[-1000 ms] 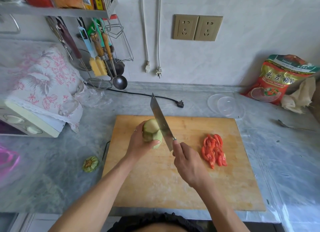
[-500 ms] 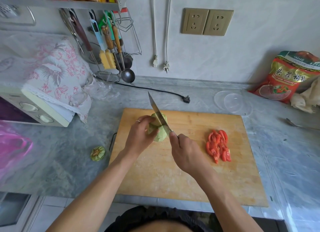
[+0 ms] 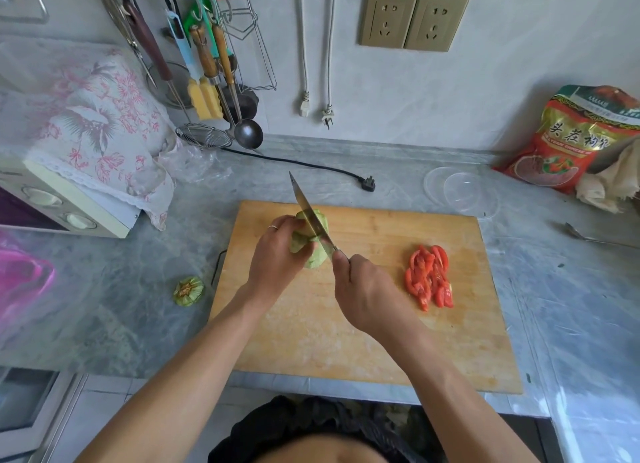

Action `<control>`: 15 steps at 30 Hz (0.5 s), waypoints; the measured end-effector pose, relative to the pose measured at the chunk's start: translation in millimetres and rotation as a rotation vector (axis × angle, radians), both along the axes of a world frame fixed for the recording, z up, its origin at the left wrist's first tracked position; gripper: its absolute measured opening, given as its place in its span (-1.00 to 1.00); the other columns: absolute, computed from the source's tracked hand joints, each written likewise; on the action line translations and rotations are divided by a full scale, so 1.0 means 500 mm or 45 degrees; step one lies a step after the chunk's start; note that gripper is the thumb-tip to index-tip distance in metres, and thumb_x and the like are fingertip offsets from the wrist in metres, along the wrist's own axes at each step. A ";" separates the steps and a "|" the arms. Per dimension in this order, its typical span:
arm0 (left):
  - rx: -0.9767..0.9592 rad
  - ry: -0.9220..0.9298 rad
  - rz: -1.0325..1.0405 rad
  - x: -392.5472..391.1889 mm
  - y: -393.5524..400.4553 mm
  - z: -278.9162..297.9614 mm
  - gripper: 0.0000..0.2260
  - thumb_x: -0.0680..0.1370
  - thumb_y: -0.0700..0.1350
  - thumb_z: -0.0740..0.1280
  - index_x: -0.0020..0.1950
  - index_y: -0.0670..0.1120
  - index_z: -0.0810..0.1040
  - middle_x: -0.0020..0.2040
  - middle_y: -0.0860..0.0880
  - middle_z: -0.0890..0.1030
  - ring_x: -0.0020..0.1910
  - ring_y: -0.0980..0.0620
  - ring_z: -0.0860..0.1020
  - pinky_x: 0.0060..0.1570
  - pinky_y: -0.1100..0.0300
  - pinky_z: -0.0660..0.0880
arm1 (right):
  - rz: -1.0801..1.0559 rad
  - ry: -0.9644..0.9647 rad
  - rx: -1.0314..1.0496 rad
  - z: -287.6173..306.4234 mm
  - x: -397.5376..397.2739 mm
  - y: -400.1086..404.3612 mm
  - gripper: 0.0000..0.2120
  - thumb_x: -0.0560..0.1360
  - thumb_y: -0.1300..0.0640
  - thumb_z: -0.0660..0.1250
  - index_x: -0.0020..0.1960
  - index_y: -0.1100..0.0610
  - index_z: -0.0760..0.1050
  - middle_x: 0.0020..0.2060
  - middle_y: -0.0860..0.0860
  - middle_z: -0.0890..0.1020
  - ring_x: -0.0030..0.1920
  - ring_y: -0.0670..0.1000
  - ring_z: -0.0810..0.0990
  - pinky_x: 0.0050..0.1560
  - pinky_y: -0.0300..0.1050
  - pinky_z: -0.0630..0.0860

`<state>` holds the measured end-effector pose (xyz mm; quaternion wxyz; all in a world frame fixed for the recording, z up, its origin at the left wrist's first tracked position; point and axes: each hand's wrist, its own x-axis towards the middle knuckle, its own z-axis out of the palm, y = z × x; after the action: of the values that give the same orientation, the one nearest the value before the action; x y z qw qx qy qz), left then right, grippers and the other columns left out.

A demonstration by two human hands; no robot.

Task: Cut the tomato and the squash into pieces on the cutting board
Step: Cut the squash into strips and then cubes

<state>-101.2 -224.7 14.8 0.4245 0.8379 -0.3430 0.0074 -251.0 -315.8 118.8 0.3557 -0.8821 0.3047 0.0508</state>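
bare forearms, a ring point(image 3: 273, 227) on the left hand point(image 3: 277, 258), dark top.

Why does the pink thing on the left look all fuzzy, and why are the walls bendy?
Head view: the pink thing sits at the frame's edge, smeared and unidentifiable; the wide lens bends the counter edge; the squash, knife and tomato pieces in the middle look sharp, in soft even light.

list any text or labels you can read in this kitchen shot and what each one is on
"头茬枸杞": large yellow characters on the red snack bag against the wall at the right.
A line of small capital letters under those characters on the same bag: too small and blurred to read.
Small print on the green and white band at the top of the bag: blurred, unreadable.
The wall sockets, oven knobs and knife show no legible marking.
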 end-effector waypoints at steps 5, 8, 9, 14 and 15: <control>0.020 -0.023 0.026 0.000 -0.011 0.000 -0.81 0.42 -0.17 0.48 0.00 -0.08 0.58 -0.03 0.05 0.60 -0.07 0.20 0.50 -0.13 0.07 0.61 | -0.016 -0.106 0.029 -0.004 0.002 0.008 -0.57 0.66 -0.11 -0.04 -0.28 0.10 0.25 -0.38 0.06 0.44 -0.43 -0.02 0.36 -0.46 -0.18 0.14; 0.019 -0.030 0.028 -0.003 -0.012 0.001 -0.82 0.42 -0.18 0.47 -0.02 -0.08 0.58 -0.06 0.07 0.59 -0.12 0.19 0.51 -0.15 0.09 0.60 | -0.002 -0.049 0.025 -0.004 0.014 0.002 -0.56 0.66 -0.12 -0.07 -0.25 0.12 0.27 -0.38 0.04 0.41 -0.42 -0.01 0.37 -0.46 -0.18 0.14; 0.016 -0.024 0.030 -0.004 -0.011 0.001 -0.83 0.42 -0.17 0.47 -0.02 -0.08 0.57 -0.06 0.08 0.59 -0.12 0.18 0.53 -0.15 0.11 0.60 | 0.020 -0.013 0.005 -0.005 0.017 -0.002 -0.56 0.66 -0.12 -0.08 -0.22 0.14 0.29 -0.37 0.03 0.39 -0.40 0.00 0.37 -0.47 -0.20 0.15; 0.047 0.009 0.061 -0.008 -0.014 0.002 -0.83 0.44 -0.16 0.47 -0.02 -0.07 0.56 -0.09 0.10 0.59 -0.18 0.18 0.51 -0.20 0.36 0.43 | 0.041 -0.017 -0.058 -0.014 0.030 -0.012 -0.60 0.67 -0.08 -0.13 -0.09 0.14 0.33 -0.38 -0.03 0.34 -0.46 -0.09 0.28 -0.53 -0.24 0.23; 0.048 0.014 0.061 -0.009 -0.014 0.002 -0.84 0.45 -0.15 0.47 -0.02 -0.07 0.56 -0.09 0.10 0.59 -0.18 0.18 0.52 -0.20 0.36 0.43 | 0.031 -0.023 -0.057 -0.017 0.031 -0.012 -0.59 0.67 -0.09 -0.13 -0.11 0.14 0.32 -0.39 -0.03 0.35 -0.46 -0.09 0.29 -0.54 -0.25 0.23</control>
<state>-105.5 -231.7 15.9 0.4101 0.8538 -0.3206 0.0064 -235.7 -321.7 110.3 0.3381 -0.8939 0.2917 0.0402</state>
